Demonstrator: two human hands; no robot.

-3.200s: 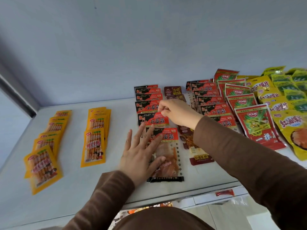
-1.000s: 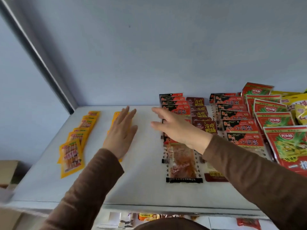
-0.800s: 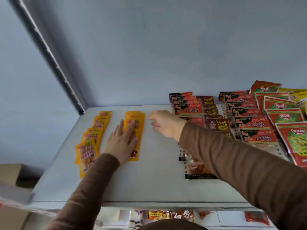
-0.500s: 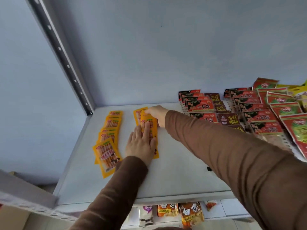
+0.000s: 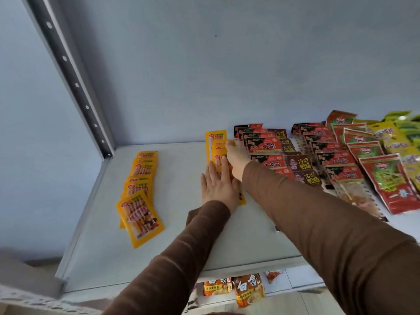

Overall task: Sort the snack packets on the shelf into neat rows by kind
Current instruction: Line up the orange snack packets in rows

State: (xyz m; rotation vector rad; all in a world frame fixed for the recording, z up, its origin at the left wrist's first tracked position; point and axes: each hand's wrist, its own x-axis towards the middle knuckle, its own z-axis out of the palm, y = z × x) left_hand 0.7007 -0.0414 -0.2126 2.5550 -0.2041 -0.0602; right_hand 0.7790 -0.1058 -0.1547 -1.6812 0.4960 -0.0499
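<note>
Snack packets in the second yellow row lie under both hands: the left hand presses flat and open to pin them, while the right hand nudges their edge straight, its grip hidden. Another yellow row sits well left on the shelf.

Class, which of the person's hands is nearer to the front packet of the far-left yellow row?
Left. The left hand lies flat on the second yellow row, beside that front packet; the right hand sits farther back and right.

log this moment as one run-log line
left hand: flat on second yellow packet row | right hand: at its right edge | first yellow row: untouched
</note>
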